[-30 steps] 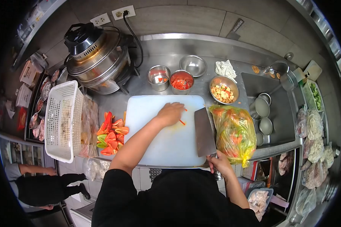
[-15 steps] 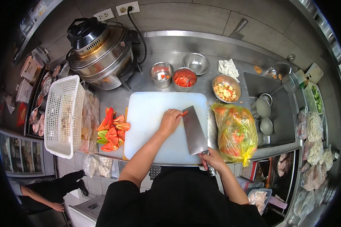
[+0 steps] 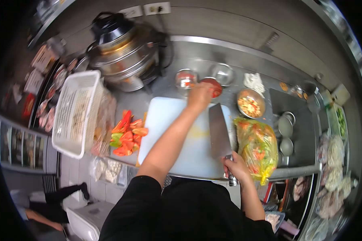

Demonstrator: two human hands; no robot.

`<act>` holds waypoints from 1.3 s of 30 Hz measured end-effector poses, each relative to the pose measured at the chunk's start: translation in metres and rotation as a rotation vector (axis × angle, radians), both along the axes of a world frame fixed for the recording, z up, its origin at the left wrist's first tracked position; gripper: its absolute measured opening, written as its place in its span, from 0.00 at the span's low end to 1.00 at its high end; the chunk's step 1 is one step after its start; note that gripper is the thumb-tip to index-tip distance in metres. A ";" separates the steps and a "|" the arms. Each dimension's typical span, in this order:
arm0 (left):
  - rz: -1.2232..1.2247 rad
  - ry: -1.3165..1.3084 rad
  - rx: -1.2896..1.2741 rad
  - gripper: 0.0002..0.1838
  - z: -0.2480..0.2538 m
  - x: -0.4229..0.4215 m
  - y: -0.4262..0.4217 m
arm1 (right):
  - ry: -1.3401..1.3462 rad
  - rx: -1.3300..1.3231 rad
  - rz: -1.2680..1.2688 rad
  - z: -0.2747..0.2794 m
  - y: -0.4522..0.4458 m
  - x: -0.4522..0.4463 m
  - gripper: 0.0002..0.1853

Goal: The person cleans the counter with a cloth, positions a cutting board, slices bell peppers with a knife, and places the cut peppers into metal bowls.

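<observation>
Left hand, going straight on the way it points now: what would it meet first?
The left hand would probably meet the bowl of red pieces first; its blurred fingers overlap the bowl's edge, but their height above it is unclear.

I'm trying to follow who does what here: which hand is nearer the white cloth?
The left hand, over the bowl of red pieces; the right is farther down, gripping the cleaver.

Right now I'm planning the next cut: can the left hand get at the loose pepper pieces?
Probably yes: nothing covers the pepper pieces, and the left hand has open cutting board to cross.
</observation>
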State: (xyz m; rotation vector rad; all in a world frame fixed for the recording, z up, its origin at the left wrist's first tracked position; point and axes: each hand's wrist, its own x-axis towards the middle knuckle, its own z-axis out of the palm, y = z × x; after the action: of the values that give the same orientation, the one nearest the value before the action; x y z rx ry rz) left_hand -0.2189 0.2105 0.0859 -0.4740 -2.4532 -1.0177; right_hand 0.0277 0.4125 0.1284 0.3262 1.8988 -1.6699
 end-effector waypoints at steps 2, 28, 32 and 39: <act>-0.006 -0.020 0.097 0.10 0.010 0.050 -0.013 | 0.011 0.041 0.001 -0.014 -0.005 0.007 0.09; 0.116 -0.423 -0.037 0.11 0.021 0.194 -0.252 | 0.214 0.629 0.202 -0.054 -0.035 0.015 0.17; -0.197 -0.518 -0.109 0.14 -0.008 0.191 -0.204 | 0.154 0.649 0.245 -0.034 -0.042 0.015 0.18; -0.079 -0.585 0.005 0.15 -0.038 0.181 -0.165 | 0.249 0.702 0.263 -0.036 -0.043 0.018 0.20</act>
State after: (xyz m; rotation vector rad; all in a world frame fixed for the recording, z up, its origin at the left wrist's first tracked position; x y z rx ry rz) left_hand -0.0375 0.0454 0.0481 -0.2994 -2.9544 -1.3456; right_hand 0.0460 0.3698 0.0924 0.1258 2.5505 -0.8624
